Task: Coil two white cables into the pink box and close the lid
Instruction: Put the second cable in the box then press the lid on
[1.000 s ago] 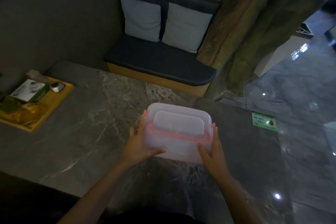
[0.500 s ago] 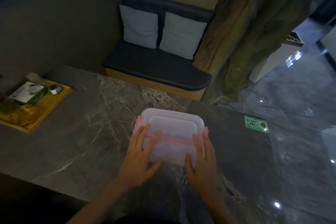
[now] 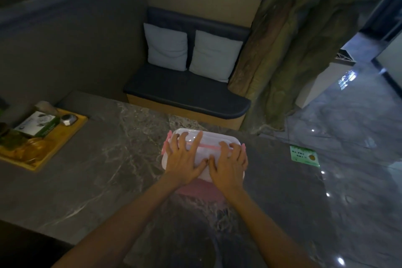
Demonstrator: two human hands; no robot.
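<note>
Looking down from the head camera, we see the pink box [image 3: 208, 148] on the marble table [image 3: 104, 172], lid on. Our left hand [image 3: 182, 159] and right hand [image 3: 229, 164] press flat on the lid, fingers spread, thumbs nearly touching. A yellow tray [image 3: 63, 137] sits far left.

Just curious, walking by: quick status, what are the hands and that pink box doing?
Left hand and right hand both flat on the lid, fingers spread, pressing. Pink box on the marble table, lid on. Cables not visible. Nothing in the way.
</note>
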